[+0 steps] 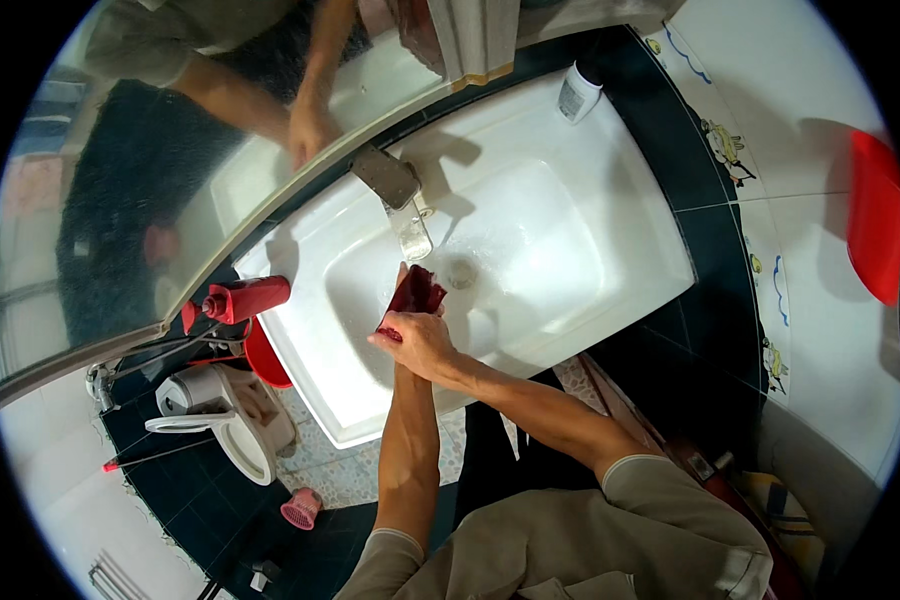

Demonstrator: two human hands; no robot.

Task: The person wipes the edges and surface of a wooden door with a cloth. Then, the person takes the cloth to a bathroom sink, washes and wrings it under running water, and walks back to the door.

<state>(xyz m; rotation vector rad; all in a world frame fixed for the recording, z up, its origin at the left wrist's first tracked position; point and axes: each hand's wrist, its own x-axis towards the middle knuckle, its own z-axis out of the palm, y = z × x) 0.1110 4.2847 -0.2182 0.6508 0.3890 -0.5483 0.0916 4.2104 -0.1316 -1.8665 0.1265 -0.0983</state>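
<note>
Over the left part of the white sink basin (555,247), my two hands are together at a dark red item (418,291), possibly a wet cloth or a small pouch. My right hand (420,341) grips its near end from above. My left hand (403,276) lies beneath and behind it, mostly hidden, with only fingertips showing past its edges. The metal faucet (407,229) ends just above the item, and a little water seems to splash at its far end. The drain (461,274) is just right of the item.
A red pump bottle (249,298) rests at the sink's left rim, and a white bottle (578,94) stands in the far right corner. The mirror (195,165) borders the back left. Lower left are a toilet (251,427), a red basin (264,356) and a pink basket (301,508).
</note>
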